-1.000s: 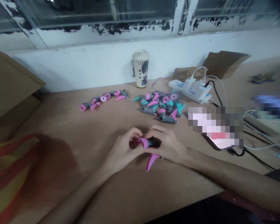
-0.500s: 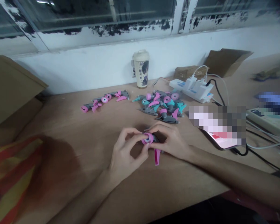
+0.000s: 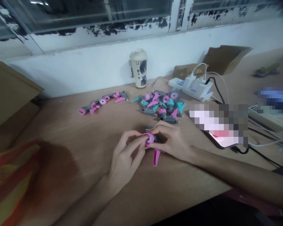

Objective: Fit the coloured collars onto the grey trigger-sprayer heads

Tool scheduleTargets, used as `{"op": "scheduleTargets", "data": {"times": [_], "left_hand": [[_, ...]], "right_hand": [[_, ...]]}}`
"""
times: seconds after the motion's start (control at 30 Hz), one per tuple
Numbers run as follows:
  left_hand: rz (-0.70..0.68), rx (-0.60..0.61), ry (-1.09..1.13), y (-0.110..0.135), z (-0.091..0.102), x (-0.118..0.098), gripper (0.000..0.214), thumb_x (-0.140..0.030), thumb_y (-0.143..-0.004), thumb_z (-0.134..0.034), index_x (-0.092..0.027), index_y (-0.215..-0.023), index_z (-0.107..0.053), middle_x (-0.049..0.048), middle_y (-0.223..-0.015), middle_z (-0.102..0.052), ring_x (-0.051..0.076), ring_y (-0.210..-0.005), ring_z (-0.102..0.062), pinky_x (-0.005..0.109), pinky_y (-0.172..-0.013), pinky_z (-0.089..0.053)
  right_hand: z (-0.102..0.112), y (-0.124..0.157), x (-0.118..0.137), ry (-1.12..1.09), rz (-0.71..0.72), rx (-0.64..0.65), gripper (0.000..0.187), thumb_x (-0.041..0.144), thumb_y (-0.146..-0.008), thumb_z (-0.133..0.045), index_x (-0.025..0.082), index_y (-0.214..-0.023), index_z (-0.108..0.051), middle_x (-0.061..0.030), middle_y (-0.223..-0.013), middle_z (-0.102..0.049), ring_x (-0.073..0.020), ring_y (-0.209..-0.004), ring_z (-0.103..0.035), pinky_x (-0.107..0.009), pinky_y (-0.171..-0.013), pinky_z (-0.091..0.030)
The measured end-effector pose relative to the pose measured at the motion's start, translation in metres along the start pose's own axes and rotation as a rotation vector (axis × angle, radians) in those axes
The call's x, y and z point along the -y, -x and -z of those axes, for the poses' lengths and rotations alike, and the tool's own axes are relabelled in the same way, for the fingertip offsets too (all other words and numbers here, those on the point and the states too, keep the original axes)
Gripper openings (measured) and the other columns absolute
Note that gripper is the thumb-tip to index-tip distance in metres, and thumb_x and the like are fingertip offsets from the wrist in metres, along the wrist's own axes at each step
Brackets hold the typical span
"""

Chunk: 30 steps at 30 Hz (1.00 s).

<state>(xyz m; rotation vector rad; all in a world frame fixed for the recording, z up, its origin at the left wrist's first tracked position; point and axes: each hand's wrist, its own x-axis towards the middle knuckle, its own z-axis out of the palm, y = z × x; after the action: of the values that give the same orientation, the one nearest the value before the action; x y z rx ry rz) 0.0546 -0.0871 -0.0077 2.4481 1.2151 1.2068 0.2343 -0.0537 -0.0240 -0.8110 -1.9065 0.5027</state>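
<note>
Between my hands is a grey and pink trigger spray head [image 3: 156,157], its pink collar facing me and its pink trigger hanging down. My left hand [image 3: 124,158] pinches the rim of the collar, a fingertip at its opening. Around the grey body, mostly hidden by fingers, closes my right hand [image 3: 172,139]. Just beyond the hands lies a heap of spray heads [image 3: 163,116] in grey, pink and teal. Further left, several pink and grey spray heads [image 3: 102,101] form a loose row.
A lidded coffee cup [image 3: 139,70] stands by the wall. To the right are a power strip [image 3: 191,92] with plugged-in chargers, a phone [image 3: 226,142] and cables. A cardboard box [image 3: 9,94] is at left, above a blurred red and yellow object [image 3: 11,179].
The left thumb and fingers have drawn closer together on the pink collar. The right hand keeps its grip on the spray head. The whole view has shifted slightly.
</note>
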Motion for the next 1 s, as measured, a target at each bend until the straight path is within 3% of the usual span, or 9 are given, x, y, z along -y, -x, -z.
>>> {"op": "scheduleTargets", "data": {"times": [0.3, 0.57, 0.73, 0.87, 1.0], "left_hand": [[0.192, 0.024, 0.073, -0.002, -0.003, 0.005, 0.013, -0.018, -0.088, -0.051, -0.021, -0.091, -0.063, 0.0029, -0.095, -0.057, 0.014, -0.088, -0.057, 0.026, -0.074, -0.049], [0.257, 0.015, 0.182, -0.003, -0.005, 0.004, 0.005, -0.019, -0.083, -0.056, -0.02, -0.086, -0.06, 0.0035, -0.093, -0.056, 0.015, -0.084, -0.058, 0.024, -0.062, -0.051], [0.223, 0.14, 0.219, -0.01, 0.0, 0.012, 0.003, -0.018, -0.082, -0.057, -0.019, -0.08, -0.059, 0.0029, -0.091, -0.055, 0.014, -0.082, -0.058, 0.025, -0.064, -0.052], [0.149, 0.248, 0.146, -0.014, 0.008, 0.021, 0.007, -0.019, -0.083, -0.057, -0.021, -0.082, -0.063, 0.0026, -0.093, -0.057, 0.014, -0.086, -0.059, 0.028, -0.074, -0.05], [0.077, 0.213, 0.05, -0.014, 0.007, 0.025, 0.011, -0.017, -0.083, -0.057, -0.022, -0.081, -0.067, 0.0017, -0.093, -0.059, 0.015, -0.087, -0.059, 0.031, -0.08, -0.049]], "right_hand": [[-0.004, -0.002, -0.004, 0.022, -0.063, 0.045, 0.024, 0.039, -0.071, -0.071, 0.018, -0.077, -0.06, -0.0014, -0.078, -0.061, -0.0144, -0.076, -0.058, -0.027, -0.067, -0.046], [-0.002, -0.003, -0.004, 0.026, -0.03, 0.089, 0.023, 0.038, -0.073, -0.069, 0.018, -0.08, -0.061, -0.0029, -0.082, -0.06, -0.0151, -0.078, -0.058, -0.028, -0.069, -0.046], [-0.002, -0.001, -0.006, 0.063, -0.02, 0.128, 0.024, 0.039, -0.074, -0.068, 0.016, -0.08, -0.062, -0.0043, -0.084, -0.061, -0.0157, -0.079, -0.059, -0.029, -0.071, -0.047], [-0.004, 0.002, -0.009, 0.081, -0.031, 0.134, 0.027, 0.04, -0.071, -0.071, 0.016, -0.081, -0.063, -0.0039, -0.083, -0.061, -0.015, -0.076, -0.059, -0.028, -0.068, -0.047], [-0.006, 0.003, -0.011, 0.089, -0.026, 0.153, 0.027, 0.04, -0.072, -0.07, 0.017, -0.083, -0.063, -0.0036, -0.084, -0.061, -0.0151, -0.077, -0.059, -0.029, -0.07, -0.047]]}}
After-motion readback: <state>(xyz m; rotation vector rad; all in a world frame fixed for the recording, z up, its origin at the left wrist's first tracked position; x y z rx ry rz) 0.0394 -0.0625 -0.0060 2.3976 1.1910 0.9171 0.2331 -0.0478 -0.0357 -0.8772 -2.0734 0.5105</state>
